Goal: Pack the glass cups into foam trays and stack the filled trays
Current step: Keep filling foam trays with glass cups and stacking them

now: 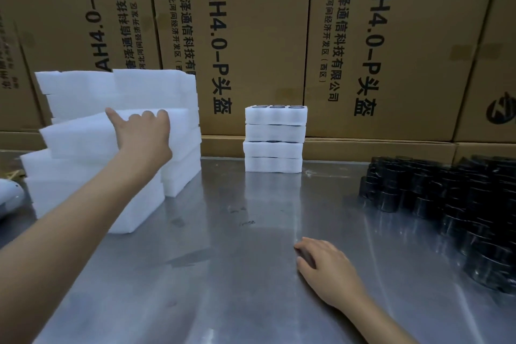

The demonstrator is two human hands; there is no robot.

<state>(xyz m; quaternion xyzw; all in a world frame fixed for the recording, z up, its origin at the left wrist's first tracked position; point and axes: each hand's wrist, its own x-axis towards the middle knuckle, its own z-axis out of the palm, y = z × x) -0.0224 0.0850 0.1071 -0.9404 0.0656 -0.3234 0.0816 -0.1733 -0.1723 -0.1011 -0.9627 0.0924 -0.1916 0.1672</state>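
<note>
1. The step in hand looks like fetching a fresh tray: the left hand (142, 131) reaches to the pile of empty foam trays (111, 148) at the left of the frame, fingers curled over the top edge of one tilted tray (81, 137) partway up the pile and the thumb stretched out along its face — a grip on the tray, though how firm I cannot tell.

2. The right hand (324, 262) rests palm down on the metal table (223, 288) at lower centre right, fingers relaxed and close together, holding nothing.

3. The glass cups (460, 204) — dark, glossy, packed side by side — lie in a mass at the right edge of the frame, well apart from both hands.

4. A stack of filled trays (275, 139) stands at centre, against the wall of cardboard boxes (251, 22); four layers show, and dark rims are visible in the top one. So part of the job is done, and many cups remain.

5. The next move, as I judge it, calls for drawing the tilted tray free without dragging its neighbours down, since the pile sits unevenly. It should then go flat on the bare table in front, between the two hands.

6. After that the right hand is the nearer one for bringing cups across to the pockets.
</note>
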